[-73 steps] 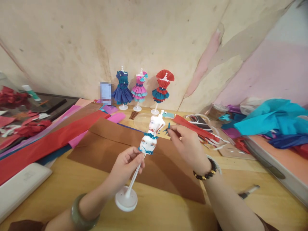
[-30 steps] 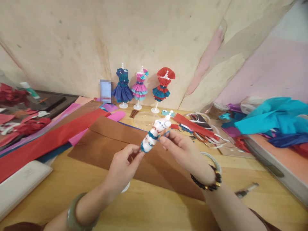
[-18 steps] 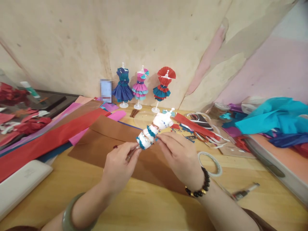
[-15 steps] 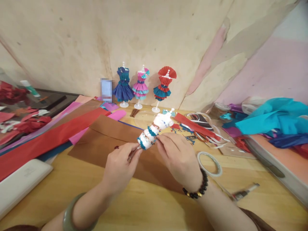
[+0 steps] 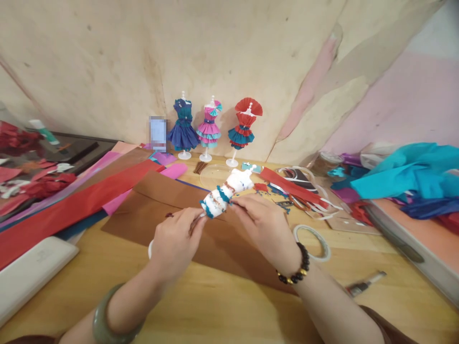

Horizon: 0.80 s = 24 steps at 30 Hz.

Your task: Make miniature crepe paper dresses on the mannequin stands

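In the head view, a brown sheet (image 5: 150, 200) lies on the wooden bench (image 5: 201, 315), and the white mannequin (image 5: 215, 206) is held tilted above its middle, the neck end leaning towards the sheet's far right side. Teal trim runs round the mannequin's waist and lower edge, with smears of brown and other colours on the white between. The left hand (image 5: 177, 239), over the sheet's near left part, grips the mannequin just under the torso, its fingers closed on the stem; part of the white base shows beside that wrist. The right hand (image 5: 267, 231) is over the sheet's right part, its fingers drawn narrowly together at the torso's side; whether they pinch some small piece I cannot tell. Beyond the sheet, by the wall, stand three dressed mannequins: a blue one (image 5: 183, 129), a pink one (image 5: 209, 129) and a red one (image 5: 245, 125). To the sheet's right lie a tape roll (image 5: 326, 249) and, nearer the person, a cutter (image 5: 366, 284); farther right is a turquoise heap (image 5: 405, 174). To the sheet's left are a long red strip (image 5: 86, 203) and a white case (image 5: 39, 272).
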Motion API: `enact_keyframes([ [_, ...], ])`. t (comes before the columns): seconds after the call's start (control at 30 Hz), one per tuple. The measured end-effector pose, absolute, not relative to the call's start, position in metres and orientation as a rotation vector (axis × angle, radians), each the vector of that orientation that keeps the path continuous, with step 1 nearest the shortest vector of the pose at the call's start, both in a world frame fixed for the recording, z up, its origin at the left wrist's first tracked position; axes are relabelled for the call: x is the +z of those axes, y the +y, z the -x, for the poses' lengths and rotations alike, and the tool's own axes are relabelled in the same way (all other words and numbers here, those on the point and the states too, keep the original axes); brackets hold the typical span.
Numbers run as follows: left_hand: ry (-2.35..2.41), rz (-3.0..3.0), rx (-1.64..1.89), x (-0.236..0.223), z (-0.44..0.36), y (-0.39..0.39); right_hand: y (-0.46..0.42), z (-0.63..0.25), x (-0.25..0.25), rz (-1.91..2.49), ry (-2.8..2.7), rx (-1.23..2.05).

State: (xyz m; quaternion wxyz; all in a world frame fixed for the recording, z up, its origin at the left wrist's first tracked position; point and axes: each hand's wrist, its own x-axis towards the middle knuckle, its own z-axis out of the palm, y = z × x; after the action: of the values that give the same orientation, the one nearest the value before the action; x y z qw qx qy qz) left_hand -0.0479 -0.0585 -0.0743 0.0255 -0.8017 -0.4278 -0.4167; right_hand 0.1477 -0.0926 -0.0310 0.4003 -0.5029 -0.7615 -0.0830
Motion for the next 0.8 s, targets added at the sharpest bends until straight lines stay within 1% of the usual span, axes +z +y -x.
enact_keyframes([
  [0.17, -1.236, 2.443, -1.216, -0.078, 0.047, -0.059, -0.093, -0.136, -0.042, 1.345, -1.995, -0.456],
  [0.3, -1.277, 2.481, -1.193, -0.078, 0.047, -0.060, -0.089, -0.142, -0.043, 1.372, -2.011, -0.478],
  [0.4, -1.358, 2.503, -1.186, -0.076, 0.047, -0.060, -0.085, -0.154, -0.038, 1.422, -1.893, -0.481],
  [0.5, -1.447, 2.518, -1.177, -0.074, 0.047, -0.058, -0.086, -0.158, -0.033, 1.435, -1.840, -0.273],
  [0.57, -1.479, 2.511, -1.163, -0.073, 0.046, -0.057, -0.090, -0.151, -0.034, 1.355, -1.923, -0.078],
  [0.6, -1.488, 2.504, -1.155, -0.073, 0.045, -0.056, -0.093, -0.145, -0.036, 1.298, -1.967, -0.035],
  [0.67, -1.488, 2.509, -1.136, -0.072, 0.044, -0.056, -0.098, -0.132, -0.042, 1.202, -2.031, -0.142],
  [0.8, -1.474, 2.536, -1.078, -0.072, 0.042, -0.058, -0.099, -0.120, -0.052, 1.137, -2.103, -0.603],
])
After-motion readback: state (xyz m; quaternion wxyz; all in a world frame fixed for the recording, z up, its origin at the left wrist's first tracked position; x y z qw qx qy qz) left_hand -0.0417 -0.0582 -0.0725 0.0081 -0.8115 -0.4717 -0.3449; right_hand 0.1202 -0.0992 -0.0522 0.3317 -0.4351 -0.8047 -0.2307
